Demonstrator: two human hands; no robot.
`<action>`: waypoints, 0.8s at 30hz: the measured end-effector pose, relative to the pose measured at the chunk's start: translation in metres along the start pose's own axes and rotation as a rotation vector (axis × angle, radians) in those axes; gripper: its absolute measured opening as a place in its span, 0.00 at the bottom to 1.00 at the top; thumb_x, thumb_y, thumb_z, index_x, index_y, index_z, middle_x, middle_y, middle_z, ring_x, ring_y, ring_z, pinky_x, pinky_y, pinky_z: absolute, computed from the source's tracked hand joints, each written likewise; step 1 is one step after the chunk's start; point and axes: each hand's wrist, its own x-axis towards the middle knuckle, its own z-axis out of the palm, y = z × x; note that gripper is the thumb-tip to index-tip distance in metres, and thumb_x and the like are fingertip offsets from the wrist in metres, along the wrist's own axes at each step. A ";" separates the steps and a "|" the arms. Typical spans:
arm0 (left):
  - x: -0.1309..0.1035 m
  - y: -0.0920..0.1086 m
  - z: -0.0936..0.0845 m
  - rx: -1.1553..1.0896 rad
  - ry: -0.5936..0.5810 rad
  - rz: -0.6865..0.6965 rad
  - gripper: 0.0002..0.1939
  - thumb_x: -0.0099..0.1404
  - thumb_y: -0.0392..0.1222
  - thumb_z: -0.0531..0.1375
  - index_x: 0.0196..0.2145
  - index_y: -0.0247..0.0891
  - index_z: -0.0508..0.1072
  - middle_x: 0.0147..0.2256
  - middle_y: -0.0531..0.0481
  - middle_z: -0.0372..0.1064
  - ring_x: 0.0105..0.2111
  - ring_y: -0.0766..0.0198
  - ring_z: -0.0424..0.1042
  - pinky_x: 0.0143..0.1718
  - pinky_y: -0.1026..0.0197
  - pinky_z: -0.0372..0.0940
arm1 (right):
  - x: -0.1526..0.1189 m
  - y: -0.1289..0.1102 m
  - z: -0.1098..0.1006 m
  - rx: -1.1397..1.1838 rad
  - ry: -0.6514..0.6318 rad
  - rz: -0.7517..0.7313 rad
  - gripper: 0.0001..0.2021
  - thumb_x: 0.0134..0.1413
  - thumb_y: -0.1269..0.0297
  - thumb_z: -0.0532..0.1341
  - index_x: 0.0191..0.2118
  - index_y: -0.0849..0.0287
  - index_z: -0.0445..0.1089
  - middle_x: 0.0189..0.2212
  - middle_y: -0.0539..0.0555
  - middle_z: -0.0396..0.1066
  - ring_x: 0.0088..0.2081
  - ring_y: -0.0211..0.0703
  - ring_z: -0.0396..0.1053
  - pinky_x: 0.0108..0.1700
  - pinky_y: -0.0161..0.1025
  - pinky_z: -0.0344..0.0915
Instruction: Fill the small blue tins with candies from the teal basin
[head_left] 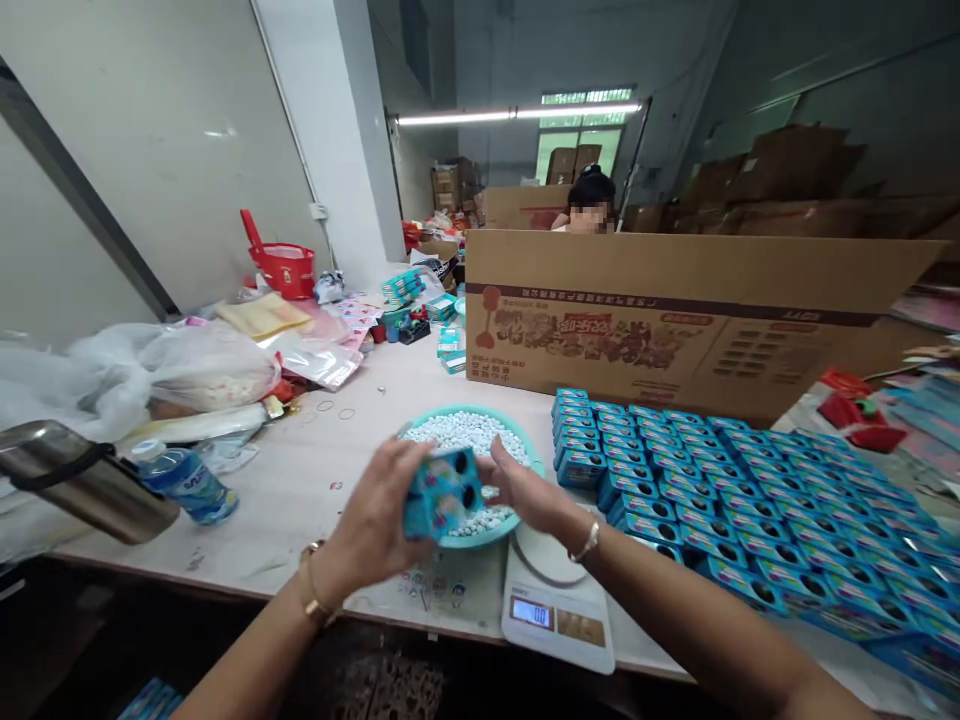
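Observation:
My left hand (379, 515) is closed around a small blue printed box (442, 493) with dark round holes in its side, held over the near part of a turquoise basin (534, 455). The basin is full of small white pellets (480, 430). Just right of the box is my right hand (529, 490), thumb raised and apart from the fingers; its fingertips are partly hidden near the box, and contact with it is unclear. Below my right wrist stands a white kitchen scale (559, 600), its lit display reading 0.0.
Rows of blue boxes (720, 500) cover the table's right side. Behind them stands a large cardboard carton (645, 330), with a person (590, 200) beyond it. At left are a steel flask (90, 480), a blue-labelled bottle (187, 485), plastic bags (202, 360) and a red basket (285, 268).

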 end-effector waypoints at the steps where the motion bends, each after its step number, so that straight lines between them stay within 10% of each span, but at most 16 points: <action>1: 0.000 -0.015 -0.007 0.024 0.007 -0.134 0.40 0.60 0.46 0.62 0.66 0.40 0.51 0.52 0.39 0.61 0.52 0.48 0.66 0.56 0.44 0.65 | 0.020 -0.002 -0.004 -0.197 0.075 -0.151 0.35 0.57 0.31 0.51 0.53 0.55 0.74 0.51 0.60 0.74 0.54 0.55 0.68 0.56 0.53 0.61; 5: 0.001 -0.064 -0.018 0.185 -0.193 -0.516 0.38 0.59 0.51 0.62 0.62 0.36 0.57 0.46 0.41 0.63 0.45 0.48 0.70 0.48 0.47 0.68 | 0.105 -0.001 -0.001 -0.860 0.108 -0.569 0.20 0.57 0.48 0.64 0.50 0.53 0.75 0.54 0.60 0.70 0.57 0.54 0.63 0.61 0.52 0.53; 9: 0.006 -0.078 -0.002 0.290 -0.479 -0.605 0.37 0.55 0.46 0.63 0.61 0.35 0.59 0.45 0.41 0.64 0.45 0.47 0.70 0.45 0.51 0.66 | 0.168 0.012 0.023 -1.132 -0.020 -0.388 0.12 0.56 0.51 0.66 0.41 0.52 0.79 0.50 0.57 0.70 0.54 0.55 0.63 0.55 0.53 0.57; 16: 0.041 -0.078 0.036 0.325 -0.758 -0.575 0.39 0.51 0.44 0.63 0.60 0.36 0.60 0.47 0.39 0.66 0.46 0.46 0.71 0.42 0.53 0.65 | 0.187 0.039 -0.002 -0.772 -0.076 -0.197 0.02 0.42 0.64 0.69 0.23 0.55 0.77 0.31 0.52 0.74 0.43 0.51 0.68 0.48 0.43 0.60; 24: 0.056 -0.068 0.079 0.239 -0.592 -0.489 0.33 0.51 0.42 0.64 0.55 0.37 0.63 0.47 0.40 0.66 0.48 0.45 0.69 0.47 0.51 0.65 | 0.165 0.054 -0.030 -0.185 0.236 -0.116 0.09 0.41 0.58 0.63 0.24 0.57 0.75 0.28 0.50 0.77 0.37 0.46 0.71 0.44 0.40 0.65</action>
